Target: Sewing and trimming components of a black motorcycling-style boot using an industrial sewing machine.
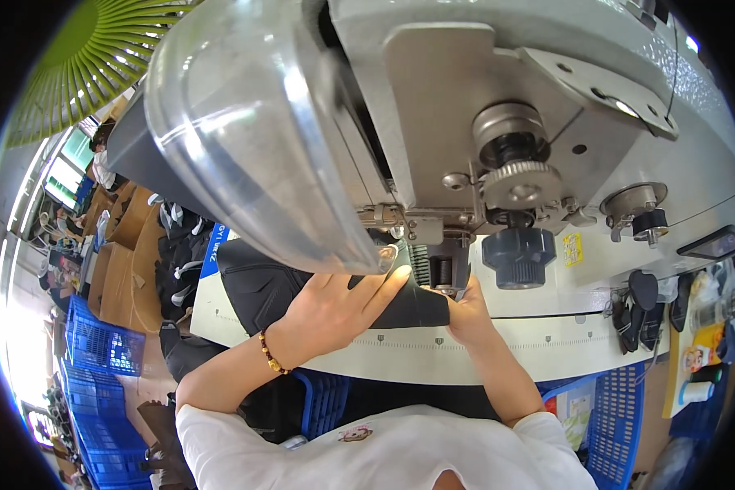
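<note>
A black molded piece (257,282), looking like a shoe upper, lies on the pale sewing machine bed (351,358) under the machine head. My left hand (335,310) rests flat on it with fingers stretched and apart, the fingertips close to the clear plastic guard (245,155). At the piece's right end, my right hand (469,314) pinches its edge; the thumb points up and the other fingers are mostly hidden. Just beyond both hands is the presser and roller area (443,269). The guard and machine head hide part of the piece and the needle.
Above my right hand hangs a dark adjusting knob (518,257). Blue crates (102,339) and cardboard boxes (122,278) stand at the left, beside a heap of black and white pieces (175,253). A blue basket (616,425) sits lower right, and a green fan (90,49) upper left.
</note>
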A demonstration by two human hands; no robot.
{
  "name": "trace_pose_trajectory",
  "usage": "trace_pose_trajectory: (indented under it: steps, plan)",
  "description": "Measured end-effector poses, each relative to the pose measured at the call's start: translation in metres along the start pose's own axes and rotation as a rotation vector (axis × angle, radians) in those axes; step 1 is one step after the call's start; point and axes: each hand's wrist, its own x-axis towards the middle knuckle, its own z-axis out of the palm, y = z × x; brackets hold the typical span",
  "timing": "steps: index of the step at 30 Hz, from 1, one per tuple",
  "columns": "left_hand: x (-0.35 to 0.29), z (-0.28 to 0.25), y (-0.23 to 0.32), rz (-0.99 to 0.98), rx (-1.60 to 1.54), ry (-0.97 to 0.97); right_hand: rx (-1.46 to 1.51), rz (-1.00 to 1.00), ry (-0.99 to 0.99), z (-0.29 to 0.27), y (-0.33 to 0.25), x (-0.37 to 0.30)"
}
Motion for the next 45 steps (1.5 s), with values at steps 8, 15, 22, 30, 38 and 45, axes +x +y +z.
trace_pose_trajectory:
  steps: [8,15,22,30,38,45]
  plan:
    - [0.005,-0.009,-0.007,0.024,-0.063,-0.046,0.102,0.004,0.026,0.007,-0.003,0.001]
    - [0.005,-0.011,-0.017,-0.027,-0.225,-0.177,0.094,-0.001,0.085,0.014,-0.001,0.002]
    - [0.006,-0.012,-0.020,-0.072,-0.227,-0.248,0.102,0.030,0.115,0.015,-0.003,0.001]
    - [0.007,-0.013,-0.022,-0.069,-0.247,-0.266,0.134,0.074,0.180,0.017,-0.005,0.003]
    - [-0.001,-0.007,0.001,-0.158,-0.111,-0.193,-0.121,0.236,-0.138,-0.013,-0.001,0.007]
    - [-0.003,-0.001,-0.016,-0.036,-0.070,-0.026,-0.183,0.052,-0.036,0.013,-0.003,-0.007]
